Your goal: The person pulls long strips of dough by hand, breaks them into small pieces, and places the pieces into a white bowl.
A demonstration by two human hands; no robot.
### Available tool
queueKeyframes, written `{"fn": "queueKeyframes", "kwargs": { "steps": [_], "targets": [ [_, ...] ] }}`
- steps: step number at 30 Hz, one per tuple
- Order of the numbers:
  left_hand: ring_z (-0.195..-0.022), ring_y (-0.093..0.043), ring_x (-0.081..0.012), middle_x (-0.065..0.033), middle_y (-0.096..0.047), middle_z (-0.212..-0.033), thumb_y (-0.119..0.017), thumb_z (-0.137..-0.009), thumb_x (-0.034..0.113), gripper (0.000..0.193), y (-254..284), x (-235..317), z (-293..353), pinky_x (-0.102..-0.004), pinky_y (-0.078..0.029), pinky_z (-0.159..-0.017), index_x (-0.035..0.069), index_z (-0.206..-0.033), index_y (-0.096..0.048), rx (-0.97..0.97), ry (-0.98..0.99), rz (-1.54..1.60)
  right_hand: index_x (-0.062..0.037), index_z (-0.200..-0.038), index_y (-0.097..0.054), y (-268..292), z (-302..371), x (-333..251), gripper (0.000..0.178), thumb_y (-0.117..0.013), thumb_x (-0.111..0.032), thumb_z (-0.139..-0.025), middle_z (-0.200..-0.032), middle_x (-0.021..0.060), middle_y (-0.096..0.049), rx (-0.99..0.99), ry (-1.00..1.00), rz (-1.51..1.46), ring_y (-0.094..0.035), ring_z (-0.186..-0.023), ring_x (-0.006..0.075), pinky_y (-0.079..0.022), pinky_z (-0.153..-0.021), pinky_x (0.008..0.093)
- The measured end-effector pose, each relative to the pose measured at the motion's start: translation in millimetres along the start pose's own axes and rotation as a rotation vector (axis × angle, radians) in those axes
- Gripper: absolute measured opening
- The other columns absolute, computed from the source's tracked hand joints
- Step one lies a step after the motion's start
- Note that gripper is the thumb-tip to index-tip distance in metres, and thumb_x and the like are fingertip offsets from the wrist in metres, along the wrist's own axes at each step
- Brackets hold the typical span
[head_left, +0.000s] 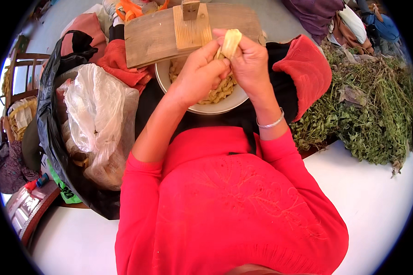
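Note:
Over a white bowl (211, 109) in my lap, my left hand (199, 68) and my right hand (251, 62) are brought together. Both are closed on a pale yellow, soft-looking folded strip (232, 40), whose upper end sticks up between the fingers. Its exact kind I cannot tell. Several dull yellow pieces (220, 94) lie inside the bowl, partly hidden by my hands. Just beyond my fingers a wooden board (151, 41) with a block fixed on it covers the bowl's far side. A silver bangle (270, 121) circles my right wrist.
At left stands a black plastic bag (50, 105) with a clear bag (96, 101) in it. Red cloths (303, 68) lie on both sides of my lap. Green stalks (367, 101) are heaped at right. Far left, a wooden chair (25, 57) stands near another person's patterned sleeve (16, 169).

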State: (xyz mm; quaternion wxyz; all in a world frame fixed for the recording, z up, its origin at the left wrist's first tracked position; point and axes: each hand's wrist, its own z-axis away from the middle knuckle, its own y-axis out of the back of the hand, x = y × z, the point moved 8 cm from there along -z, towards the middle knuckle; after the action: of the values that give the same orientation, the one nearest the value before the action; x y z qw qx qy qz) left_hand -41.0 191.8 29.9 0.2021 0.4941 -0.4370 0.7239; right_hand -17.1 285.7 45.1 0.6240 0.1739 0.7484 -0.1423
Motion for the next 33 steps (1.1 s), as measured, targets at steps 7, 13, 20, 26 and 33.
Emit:
{"fn": "queueKeyframes", "kwargs": {
  "steps": [7,13,20,26,33],
  "targets": [
    [-0.048,-0.037,-0.0036,0.0019,-0.048,-0.067,-0.057,-0.093,0.017,0.015,25,-62,-8,-0.0179,-0.030,-0.044,0.008,-0.104,-0.054,0.010,0.145,0.241,-0.0164,-0.100,-0.070,-1,6,8,0.021,-0.067,-0.019,-0.079,-0.071,0.0047,-0.065,0.055,0.434,0.785,-0.064,-0.061,0.0247,-0.049,-0.054,0.0331],
    [-0.050,-0.045,-0.0049,0.0011,-0.057,-0.065,-0.055,-0.092,0.013,0.008,58,-82,6,-0.0186,-0.035,-0.045,0.006,-0.090,-0.059,0.124,0.229,-0.069,-0.0135,-0.103,-0.069,-9,14,26,0.020,-0.060,-0.011,-0.085,-0.096,0.0037,-0.067,-0.208,0.285,0.915,-0.066,-0.074,0.0240,-0.052,-0.064,0.0301],
    [-0.050,-0.049,-0.0046,0.0000,-0.059,-0.066,-0.055,-0.093,0.016,0.012,46,-112,29,-0.0164,-0.038,-0.046,0.005,-0.095,-0.060,-0.038,0.463,0.100,-0.0088,-0.088,-0.069,-4,32,78,0.011,-0.059,-0.011,-0.086,-0.091,0.0069,-0.065,-0.289,0.069,0.656,-0.063,-0.074,0.0254,-0.050,-0.066,0.0294],
    [-0.058,-0.057,-0.0154,-0.0037,-0.062,-0.067,-0.055,-0.090,0.011,0.013,54,-68,14,-0.0295,-0.044,-0.054,0.006,-0.099,-0.062,0.142,-0.080,-0.900,-0.0064,-0.081,-0.069,2,40,71,0.022,-0.059,-0.024,-0.088,-0.083,0.0057,-0.067,-0.282,-0.064,0.674,-0.063,-0.065,0.0209,-0.049,-0.059,0.0312],
    [-0.074,-0.059,-0.0275,-0.0085,-0.057,-0.086,-0.063,-0.080,0.006,0.026,33,-47,27,-0.0345,-0.047,-0.064,0.010,-0.106,-0.063,0.287,-0.493,-1.256,-0.0042,-0.088,-0.068,-2,79,135,0.032,-0.056,-0.034,-0.093,-0.105,0.0039,-0.063,-0.235,-0.841,-0.198,-0.061,-0.084,0.0139,-0.046,-0.071,0.0251]
  ]
}}
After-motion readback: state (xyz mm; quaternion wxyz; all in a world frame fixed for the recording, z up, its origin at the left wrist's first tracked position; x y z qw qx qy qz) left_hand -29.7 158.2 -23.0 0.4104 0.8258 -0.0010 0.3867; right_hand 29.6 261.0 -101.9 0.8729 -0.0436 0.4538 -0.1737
